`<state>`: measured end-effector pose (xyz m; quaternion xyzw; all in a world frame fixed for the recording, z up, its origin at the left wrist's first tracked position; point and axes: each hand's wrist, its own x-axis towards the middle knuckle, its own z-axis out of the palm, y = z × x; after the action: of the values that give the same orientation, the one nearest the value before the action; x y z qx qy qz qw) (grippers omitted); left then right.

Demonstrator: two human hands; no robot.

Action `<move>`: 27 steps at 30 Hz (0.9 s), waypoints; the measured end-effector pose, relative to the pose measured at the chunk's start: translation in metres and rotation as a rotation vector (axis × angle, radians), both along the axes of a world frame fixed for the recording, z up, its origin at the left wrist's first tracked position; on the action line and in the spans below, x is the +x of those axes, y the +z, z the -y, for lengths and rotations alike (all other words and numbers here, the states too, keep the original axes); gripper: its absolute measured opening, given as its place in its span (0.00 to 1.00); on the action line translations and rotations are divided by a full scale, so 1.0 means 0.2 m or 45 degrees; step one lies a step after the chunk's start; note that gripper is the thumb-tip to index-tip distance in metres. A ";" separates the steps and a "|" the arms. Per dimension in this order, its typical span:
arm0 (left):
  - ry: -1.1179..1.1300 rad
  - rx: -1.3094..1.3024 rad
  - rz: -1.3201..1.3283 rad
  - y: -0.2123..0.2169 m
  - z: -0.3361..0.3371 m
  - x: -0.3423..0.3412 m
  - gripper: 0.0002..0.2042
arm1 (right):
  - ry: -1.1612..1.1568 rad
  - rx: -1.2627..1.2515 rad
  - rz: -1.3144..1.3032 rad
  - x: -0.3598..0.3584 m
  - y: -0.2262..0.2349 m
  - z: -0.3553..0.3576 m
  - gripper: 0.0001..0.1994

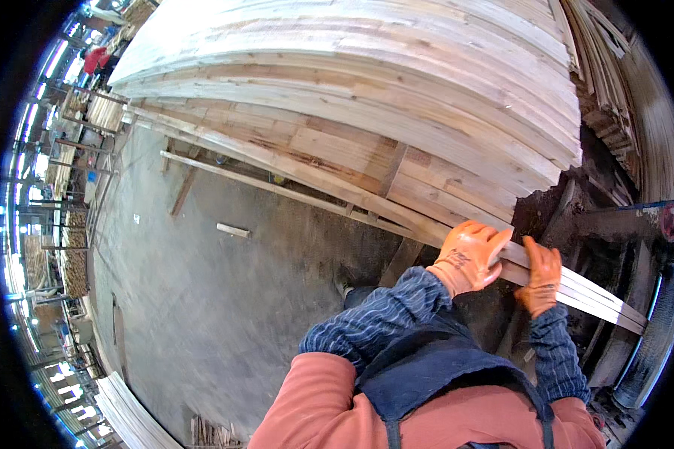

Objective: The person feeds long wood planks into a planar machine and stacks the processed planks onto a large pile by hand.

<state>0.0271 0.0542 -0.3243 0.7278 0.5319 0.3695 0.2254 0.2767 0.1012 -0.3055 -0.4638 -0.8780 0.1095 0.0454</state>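
Both my hands wear orange gloves and hold a small bundle of pale wooden strips (591,295). My left hand (468,258) is closed over the bundle near its left end, at the edge of the wood stack (337,105). Just to the right, my right hand (541,278) wraps round the same strips. Their far right end reaches a dark ribbed roller (648,340) on a machine; whether it touches is hard to tell. The undersides of the strips and some of my fingertips are hidden.
A long narrow strip (277,185) slants along the stack's near side, above the concrete floor (225,299). A short wood offcut (234,230) lies on the floor. More boards (610,97) are piled at the far right. A person in red (96,60) is at the far left.
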 end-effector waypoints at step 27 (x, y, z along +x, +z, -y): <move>1.391 -1.273 1.971 -2.16 1.53 -0.73 0.25 | 0.105 -0.688 0.516 -1.92 -3.44 0.26 0.51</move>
<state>-0.1181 -0.2510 -0.7555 -0.2160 0.5889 0.5218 0.5781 -0.1071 0.0486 -0.9944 -0.4356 -0.8264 0.2454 -0.2590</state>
